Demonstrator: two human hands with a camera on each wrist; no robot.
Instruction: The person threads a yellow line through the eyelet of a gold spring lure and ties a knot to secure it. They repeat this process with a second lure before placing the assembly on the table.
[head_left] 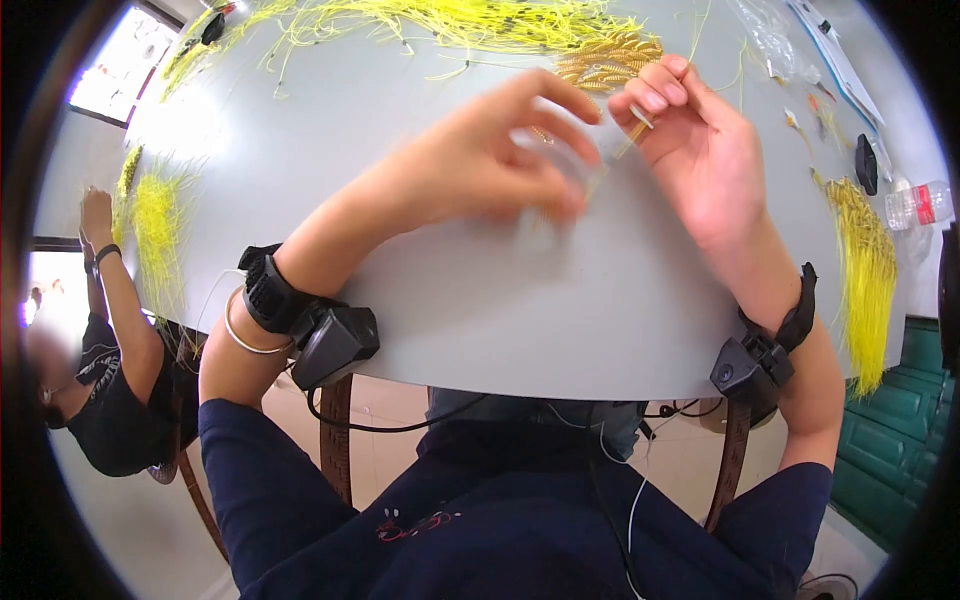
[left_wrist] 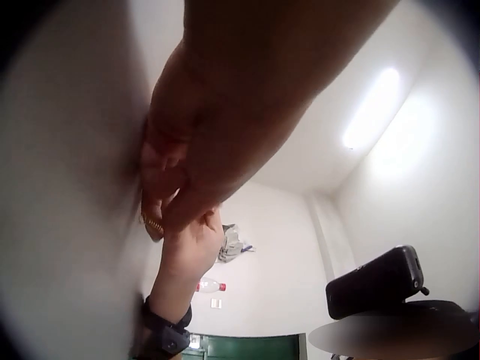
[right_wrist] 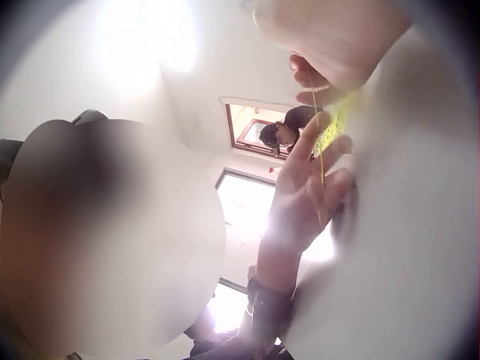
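Observation:
In the head view, a thin yellow cord (head_left: pixel 622 150) runs straight between the hands. The right hand (head_left: pixel 705 165) pinches its upper part with thumb and fingers, palm toward the camera, with a small white piece at the fingertips. The left hand (head_left: pixel 480 165) is blurred, fingers curved and spread, the cord's lower end at its thumb. A small gold piece (head_left: pixel 543 135) shows between its fingers. In the right wrist view, the cord (right_wrist: pixel 322 142) stretches down to the left hand (right_wrist: pixel 300 195). A gold ribbed piece (left_wrist: pixel 154 223) shows beside the fingers in the left wrist view.
Gold ribbed pieces (head_left: pixel 610 60) lie in a pile just beyond the hands, beside many yellow strands (head_left: pixel 480 25). Another yellow bundle (head_left: pixel 865 290) hangs over the right edge, near a bottle (head_left: pixel 918 204) and a black object (head_left: pixel 866 165). Another person (head_left: pixel 120 390) sits at the left.

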